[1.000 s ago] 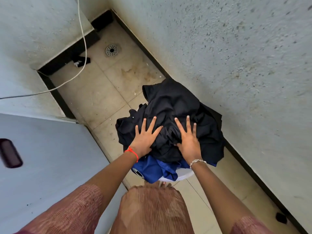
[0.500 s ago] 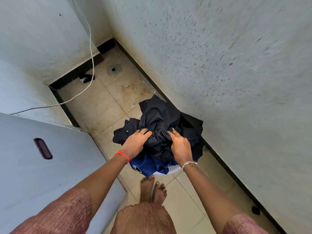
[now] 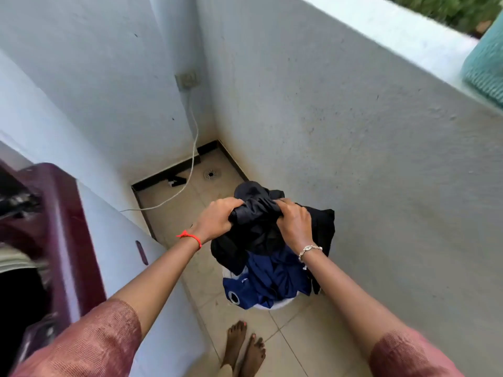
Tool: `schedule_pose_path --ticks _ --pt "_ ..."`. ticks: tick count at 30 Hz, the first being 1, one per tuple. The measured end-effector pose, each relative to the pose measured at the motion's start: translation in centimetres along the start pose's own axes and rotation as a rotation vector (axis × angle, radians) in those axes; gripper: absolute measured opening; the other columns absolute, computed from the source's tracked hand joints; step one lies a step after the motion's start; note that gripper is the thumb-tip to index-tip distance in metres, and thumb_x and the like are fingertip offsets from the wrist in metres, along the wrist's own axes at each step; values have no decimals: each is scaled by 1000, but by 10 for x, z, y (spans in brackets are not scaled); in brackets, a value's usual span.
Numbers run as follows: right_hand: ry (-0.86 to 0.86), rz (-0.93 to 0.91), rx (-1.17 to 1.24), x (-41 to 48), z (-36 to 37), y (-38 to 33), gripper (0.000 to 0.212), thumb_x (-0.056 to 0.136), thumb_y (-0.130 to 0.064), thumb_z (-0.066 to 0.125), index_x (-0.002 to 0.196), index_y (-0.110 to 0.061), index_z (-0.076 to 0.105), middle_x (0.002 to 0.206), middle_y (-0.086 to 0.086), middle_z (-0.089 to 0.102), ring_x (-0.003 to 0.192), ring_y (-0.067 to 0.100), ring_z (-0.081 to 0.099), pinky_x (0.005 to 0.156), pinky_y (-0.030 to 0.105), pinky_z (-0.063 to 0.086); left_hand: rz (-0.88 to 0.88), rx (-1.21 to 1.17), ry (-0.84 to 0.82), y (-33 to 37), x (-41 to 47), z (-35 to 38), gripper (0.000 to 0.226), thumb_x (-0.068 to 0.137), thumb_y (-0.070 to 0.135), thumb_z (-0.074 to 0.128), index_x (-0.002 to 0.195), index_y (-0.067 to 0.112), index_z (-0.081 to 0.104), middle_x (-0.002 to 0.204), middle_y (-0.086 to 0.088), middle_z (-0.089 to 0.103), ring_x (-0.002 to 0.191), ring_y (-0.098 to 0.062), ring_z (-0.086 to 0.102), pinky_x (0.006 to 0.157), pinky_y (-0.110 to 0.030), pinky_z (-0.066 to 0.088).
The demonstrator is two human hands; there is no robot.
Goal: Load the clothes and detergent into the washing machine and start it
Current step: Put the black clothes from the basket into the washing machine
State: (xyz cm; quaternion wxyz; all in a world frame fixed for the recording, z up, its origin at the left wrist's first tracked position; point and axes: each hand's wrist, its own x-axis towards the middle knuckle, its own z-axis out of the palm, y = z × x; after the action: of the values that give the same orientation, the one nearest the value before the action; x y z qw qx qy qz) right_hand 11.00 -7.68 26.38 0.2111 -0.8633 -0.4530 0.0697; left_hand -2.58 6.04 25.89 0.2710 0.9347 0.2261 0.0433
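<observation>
A bundle of black clothes (image 3: 258, 229) hangs lifted above the tiled floor, with a blue garment (image 3: 266, 278) and a bit of white cloth below it. My left hand (image 3: 215, 219) grips the bundle's left side, fingers curled into the fabric. My right hand (image 3: 294, 224) grips its right side the same way. The washing machine (image 3: 117, 257) stands at the left, white-sided with a maroon top rim (image 3: 62, 213) around its dark open drum. No detergent is in view.
A white power cord (image 3: 190, 170) runs from a wall socket (image 3: 187, 80) down to the floor beside the machine. A floor drain (image 3: 211, 174) sits in the far corner. A low white wall is close on the right, with a teal cloth (image 3: 484, 69) on its ledge. My bare feet (image 3: 245, 349) stand below the bundle.
Both hands went from lying flat on the pile to gripping it, and the bundle has risen off the floor. The view has tilted up, and the machine's open top now shows.
</observation>
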Motion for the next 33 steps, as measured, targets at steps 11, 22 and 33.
schedule_pose_path --ticks 11,22,33 --pt "270 -271 132 14 -114 -118 35 67 12 46 88 -5 68 91 12 70 72 41 59 54 36 37 -47 3 388 45 -63 -153 34 72 -3 61 103 9 67 92 -14 71 87 -26 67 67 -23 40" --pt "352 -496 414 10 -179 -253 19 57 9 42 65 1 57 57 19 41 61 35 29 56 38 38 -53 -32 740 56 -157 -267 23 70 -6 62 90 4 67 72 -5 64 71 -8 54 63 -25 40" --pt "367 -723 658 -40 -190 -419 22 53 7 36 64 7 55 64 17 26 67 20 20 56 32 24 -66 63 970 28 -297 -362 30 66 -10 64 89 8 69 71 8 61 64 19 52 63 -1 35"
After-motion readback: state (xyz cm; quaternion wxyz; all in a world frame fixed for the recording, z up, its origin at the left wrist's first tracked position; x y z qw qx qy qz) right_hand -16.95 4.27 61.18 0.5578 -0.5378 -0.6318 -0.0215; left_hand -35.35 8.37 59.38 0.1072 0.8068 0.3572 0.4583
